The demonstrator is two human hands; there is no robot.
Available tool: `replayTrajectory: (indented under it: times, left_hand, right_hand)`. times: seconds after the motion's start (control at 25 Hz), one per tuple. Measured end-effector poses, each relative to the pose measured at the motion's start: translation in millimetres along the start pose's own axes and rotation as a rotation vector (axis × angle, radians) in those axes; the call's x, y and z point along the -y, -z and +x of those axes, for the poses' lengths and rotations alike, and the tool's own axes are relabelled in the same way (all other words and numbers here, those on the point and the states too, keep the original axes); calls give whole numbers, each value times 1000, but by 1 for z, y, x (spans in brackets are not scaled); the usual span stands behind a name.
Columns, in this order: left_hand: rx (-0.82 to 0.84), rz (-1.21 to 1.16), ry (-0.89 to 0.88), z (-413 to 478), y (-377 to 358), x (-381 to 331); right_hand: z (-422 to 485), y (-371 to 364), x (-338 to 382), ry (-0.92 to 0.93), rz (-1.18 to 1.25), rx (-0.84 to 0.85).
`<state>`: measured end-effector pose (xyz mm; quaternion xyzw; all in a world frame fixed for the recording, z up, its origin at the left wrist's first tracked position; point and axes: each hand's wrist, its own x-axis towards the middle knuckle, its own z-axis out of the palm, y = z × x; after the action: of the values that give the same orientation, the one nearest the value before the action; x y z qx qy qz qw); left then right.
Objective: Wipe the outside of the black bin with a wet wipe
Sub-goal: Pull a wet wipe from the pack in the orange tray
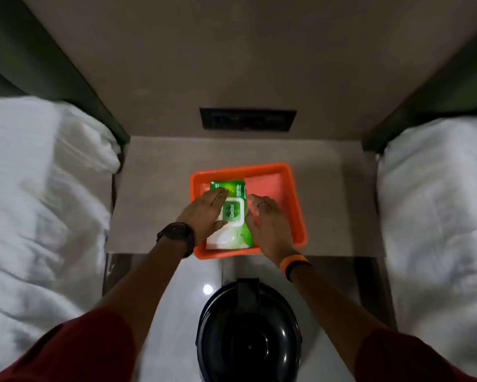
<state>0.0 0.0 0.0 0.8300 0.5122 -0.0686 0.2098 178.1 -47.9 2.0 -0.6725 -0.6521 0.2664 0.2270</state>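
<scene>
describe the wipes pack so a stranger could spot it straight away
Between the two white beds stands a nightstand with an orange tray on it. The wipes pack lies in the tray's left half, between the left hand and right hand. It alone is green, with a white flip lid.

One head-worn wide-angle view looks forward and steeply down from above. It sits close over the surface (pixel 154 199), with the floor (pixel 176 299) nearest the wearer and the wall (pixel 231 51) at the top.
</scene>
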Motion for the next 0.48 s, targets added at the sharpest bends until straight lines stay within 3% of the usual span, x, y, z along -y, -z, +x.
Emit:
replayTrajectory:
  times: [0.24, 0.48]
  left_hand:
    - [165, -89, 66, 44, -62, 15]
    - [85, 81, 51, 65, -68, 18]
  right_hand:
    - [16, -74, -26, -422, 201, 60]
    - [22, -94, -21, -721, 430, -95]
